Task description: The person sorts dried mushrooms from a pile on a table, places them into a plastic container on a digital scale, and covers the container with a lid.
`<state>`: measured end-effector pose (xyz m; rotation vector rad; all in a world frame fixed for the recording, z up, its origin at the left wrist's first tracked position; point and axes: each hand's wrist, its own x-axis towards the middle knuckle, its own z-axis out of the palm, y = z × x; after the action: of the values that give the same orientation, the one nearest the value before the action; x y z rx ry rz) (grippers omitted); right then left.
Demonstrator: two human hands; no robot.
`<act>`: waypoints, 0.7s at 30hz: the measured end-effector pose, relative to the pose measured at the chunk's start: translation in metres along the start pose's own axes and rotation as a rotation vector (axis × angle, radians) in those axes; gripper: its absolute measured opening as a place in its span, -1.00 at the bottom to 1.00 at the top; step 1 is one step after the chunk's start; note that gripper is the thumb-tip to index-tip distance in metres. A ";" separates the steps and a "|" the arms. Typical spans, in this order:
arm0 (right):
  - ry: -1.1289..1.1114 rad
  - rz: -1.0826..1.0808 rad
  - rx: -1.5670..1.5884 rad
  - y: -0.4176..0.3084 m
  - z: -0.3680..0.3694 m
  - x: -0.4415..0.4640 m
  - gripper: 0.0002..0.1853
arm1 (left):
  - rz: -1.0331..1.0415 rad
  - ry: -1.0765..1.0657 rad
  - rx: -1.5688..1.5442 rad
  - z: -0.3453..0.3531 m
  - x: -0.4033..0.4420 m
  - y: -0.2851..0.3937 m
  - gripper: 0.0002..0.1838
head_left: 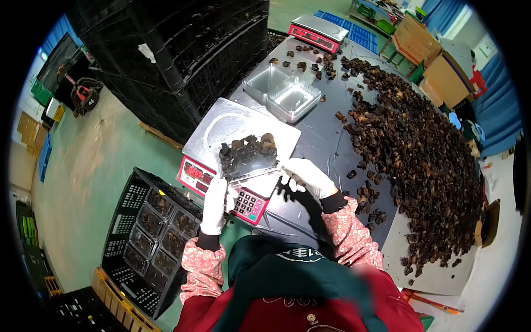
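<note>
A clear plastic container with dark, curled wood ear mushrooms in it is over the steel plate of a red and white digital scale. My left hand, in a white glove, grips the container at its near left corner. At the near right corner, my right hand, gloved too, has its fingers curled against the edge. The red digits on the scale are lit but too small to read surely. Whether the container rests fully on the plate, I cannot tell.
A large heap of wood ear mushrooms covers the table's right side. Empty clear containers sit beyond the scale. A second scale stands at the back. Filled containers lie in a black crate at lower left; black crates are stacked behind.
</note>
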<state>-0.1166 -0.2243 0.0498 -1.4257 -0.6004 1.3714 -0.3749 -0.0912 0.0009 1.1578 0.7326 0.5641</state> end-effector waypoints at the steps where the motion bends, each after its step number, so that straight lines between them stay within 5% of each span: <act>1: -0.043 -0.042 0.065 0.003 -0.001 -0.002 -0.68 | 0.070 -0.010 -0.050 0.008 -0.004 0.003 -0.60; 8: -0.088 -0.027 0.127 0.022 0.000 0.001 -0.72 | 0.108 0.146 -0.222 0.028 -0.003 -0.007 -0.55; 11: 0.004 -0.181 0.003 0.034 0.009 0.004 -0.73 | 0.148 0.170 -0.159 0.027 0.000 -0.006 -0.54; 15: 0.000 -0.130 0.118 0.031 0.017 -0.017 -0.73 | 0.114 0.067 -0.263 0.012 0.001 -0.005 -0.57; 18: -0.019 -0.013 0.164 0.037 0.006 -0.042 -0.65 | 0.021 0.328 -0.235 0.010 -0.036 0.017 -0.54; 20: 0.060 -0.170 0.310 0.046 0.001 -0.078 -0.61 | 0.174 0.421 -0.183 -0.011 -0.063 -0.001 -0.50; 21: 0.078 -0.077 0.364 0.052 -0.015 -0.088 -0.59 | 0.144 0.436 -0.171 -0.027 -0.078 -0.012 -0.53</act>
<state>-0.1375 -0.3245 0.0372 -1.1443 -0.3306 1.2816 -0.4454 -0.1357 0.0007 0.9411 0.9549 1.0010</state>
